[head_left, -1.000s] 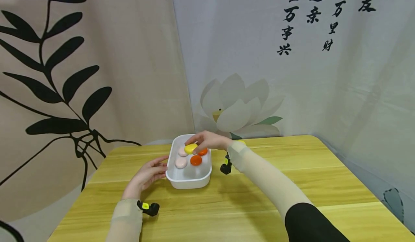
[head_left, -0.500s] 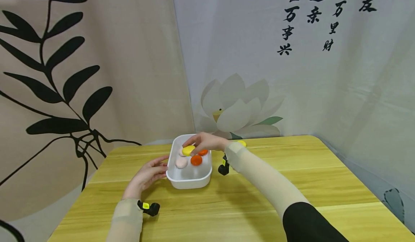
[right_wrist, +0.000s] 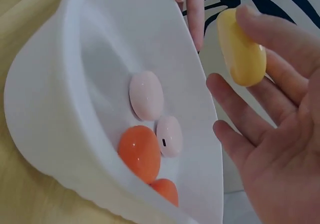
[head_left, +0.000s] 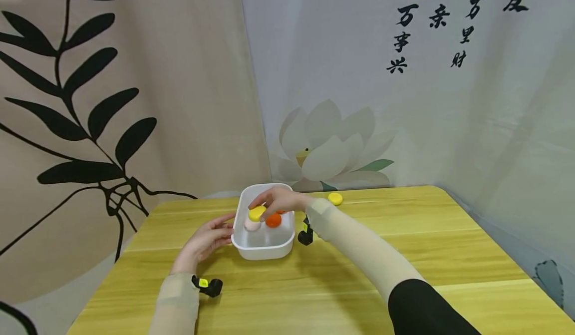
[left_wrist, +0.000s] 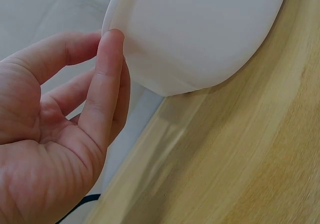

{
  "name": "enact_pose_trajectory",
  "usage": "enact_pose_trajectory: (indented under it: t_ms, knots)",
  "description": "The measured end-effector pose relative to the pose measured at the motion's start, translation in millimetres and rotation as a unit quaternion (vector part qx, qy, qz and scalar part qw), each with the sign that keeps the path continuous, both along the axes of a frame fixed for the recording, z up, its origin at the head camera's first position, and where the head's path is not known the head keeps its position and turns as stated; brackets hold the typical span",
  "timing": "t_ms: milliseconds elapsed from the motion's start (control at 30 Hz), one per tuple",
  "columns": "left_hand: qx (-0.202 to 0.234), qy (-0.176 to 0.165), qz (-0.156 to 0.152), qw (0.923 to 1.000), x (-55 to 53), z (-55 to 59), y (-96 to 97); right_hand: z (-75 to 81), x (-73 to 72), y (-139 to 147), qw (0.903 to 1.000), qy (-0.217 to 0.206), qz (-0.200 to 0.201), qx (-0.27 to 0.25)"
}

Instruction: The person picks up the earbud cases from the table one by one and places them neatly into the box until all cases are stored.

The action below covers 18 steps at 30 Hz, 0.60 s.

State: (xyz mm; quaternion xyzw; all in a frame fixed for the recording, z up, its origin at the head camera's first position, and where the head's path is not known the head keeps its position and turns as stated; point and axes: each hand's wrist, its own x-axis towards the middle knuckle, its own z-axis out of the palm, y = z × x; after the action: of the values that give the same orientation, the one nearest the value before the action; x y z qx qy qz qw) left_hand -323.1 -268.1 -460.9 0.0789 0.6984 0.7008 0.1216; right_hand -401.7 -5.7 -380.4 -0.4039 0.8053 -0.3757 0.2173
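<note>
A white plastic tub [head_left: 263, 254] with a rounded rim stands on the table. My right hand [head_left: 282, 200] is over it, pinching a glossy yellow rounded disc [right_wrist: 242, 48] between thumb and fingers. Orange rounded pieces [right_wrist: 140, 154] and pale pink ones [right_wrist: 146, 95] lie inside; in the head view, the right hand and yellow disc partly cover them. One pink piece [right_wrist: 170, 136] bears a small black mark. My left hand [head_left: 208, 240] touches the tub's left side from outside, its fingertips [left_wrist: 110, 46] straight against the wall near the rim.
A second yellow disc [head_left: 335, 198] lies on the wooden table [head_left: 359, 285] near its back edge, right of the tub. Curtains [head_left: 202, 100] with printed leaves, a flower and writing hang behind the table. Both wrists wear small black cameras [head_left: 211, 287].
My right hand has moved slightly left and toward me with the yellow disc, now over the pink pieces. The disc on the table has come into fuller view. My left hand stays at the tub.
</note>
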Motion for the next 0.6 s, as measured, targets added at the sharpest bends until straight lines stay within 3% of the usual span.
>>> enact_pose_trajectory:
  t_ms: [167,600]
  knots:
    - [0.013,-0.004,-0.001,0.9999,1.0,0.8,1.8,-0.6,5.2,-4,0.9998,0.01,0.008,0.018]
    - [0.012,-0.01,0.006,0.9999,1.8,3.9,2.3,-10.4,10.3,-15,0.9991,-0.013,0.03,0.025]
